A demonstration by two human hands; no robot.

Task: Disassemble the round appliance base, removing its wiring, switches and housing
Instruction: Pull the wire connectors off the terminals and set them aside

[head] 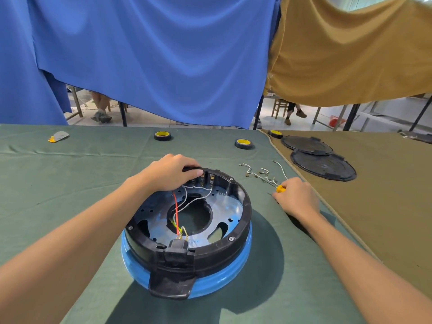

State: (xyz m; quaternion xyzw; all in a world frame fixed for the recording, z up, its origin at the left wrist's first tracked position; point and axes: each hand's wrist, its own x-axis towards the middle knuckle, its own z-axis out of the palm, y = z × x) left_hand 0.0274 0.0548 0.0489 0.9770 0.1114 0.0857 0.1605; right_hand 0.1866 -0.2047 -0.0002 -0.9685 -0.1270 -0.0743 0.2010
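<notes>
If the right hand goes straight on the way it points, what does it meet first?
Probably the loose white wires, just beyond the yellow handle the right hand grips; depth is unclear.

We have the round black-and-blue plastic appliance base (222, 277) mid-desk (58, 183), loose white wires (257, 175) right of it, black tape rolls (162, 136) farther back.

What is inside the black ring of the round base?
The black ring holds a metal plate with a central hole, white wires and one red wire. The left hand hides part of its far rim.
</notes>
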